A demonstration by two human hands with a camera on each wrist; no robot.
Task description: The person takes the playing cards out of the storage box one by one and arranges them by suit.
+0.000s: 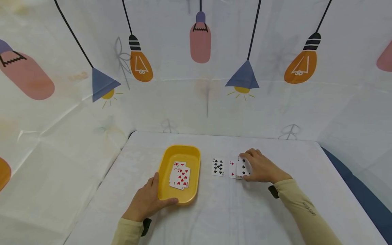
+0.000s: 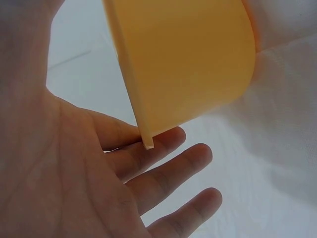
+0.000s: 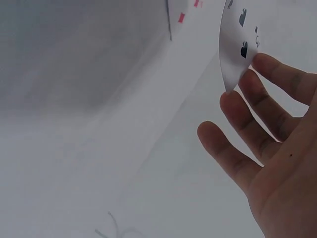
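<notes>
In the head view my left hand (image 1: 145, 199) holds the near left corner of a yellow tray (image 1: 195, 170), its thumb at the near rim. The left wrist view shows fingertips against the rim, the other fingers spread beside the wall. Overlapping playing cards, with a hearts card (image 1: 183, 177) on top, lie in the tray. To its right, my right hand (image 1: 261, 168) grips a spade playing card (image 1: 243, 166) between fingers and thumb. That card bends in the right wrist view and partly covers a diamond card (image 1: 232, 170). A clubs card (image 1: 218, 166) lies face up left of these.
A white cloth (image 1: 208, 221) covers the table. Behind it hangs a pale sheet (image 1: 171, 102) printed with lamps and bulbs. Dark blue material (image 1: 352, 183) shows beyond the table's right edge.
</notes>
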